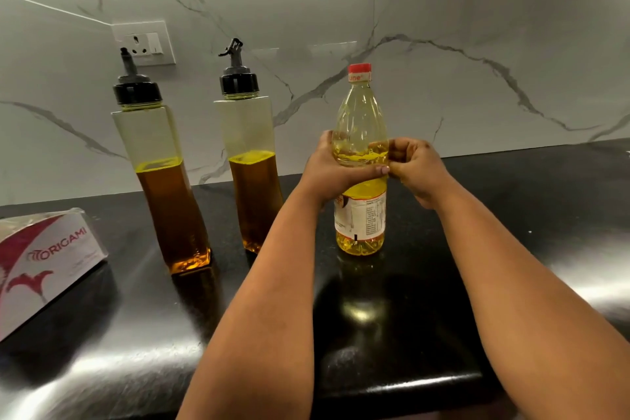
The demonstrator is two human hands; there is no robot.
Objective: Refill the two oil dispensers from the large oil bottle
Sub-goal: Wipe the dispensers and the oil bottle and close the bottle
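Two bare forearms fill my near view, reaching out over the black glossy countertop (392, 334). Left hand (332, 174) wraps the large oil bottle (361, 153) at its waist, thumb across the front, fingers curled round the far side. Right hand (417, 169) sits at the bottle's right flank, fingers curled inward and touching it near the left thumb tip; I cannot tell whether it truly grips. Bottle stands upright on the counter, red cap (359, 69) on, pale yellow oil up to roughly the waist, label on the lower body. Left of it, two tall square dispensers, both upright, black pour spouts on: the near dispenser (160, 181) further left, the far dispenser (252, 174) just beside the left forearm. Each holds darker amber oil to about half height. A white and red box marked ORIGAMI (47, 262) lies at far left. Wall socket (145, 43) on the marble backsplash behind.
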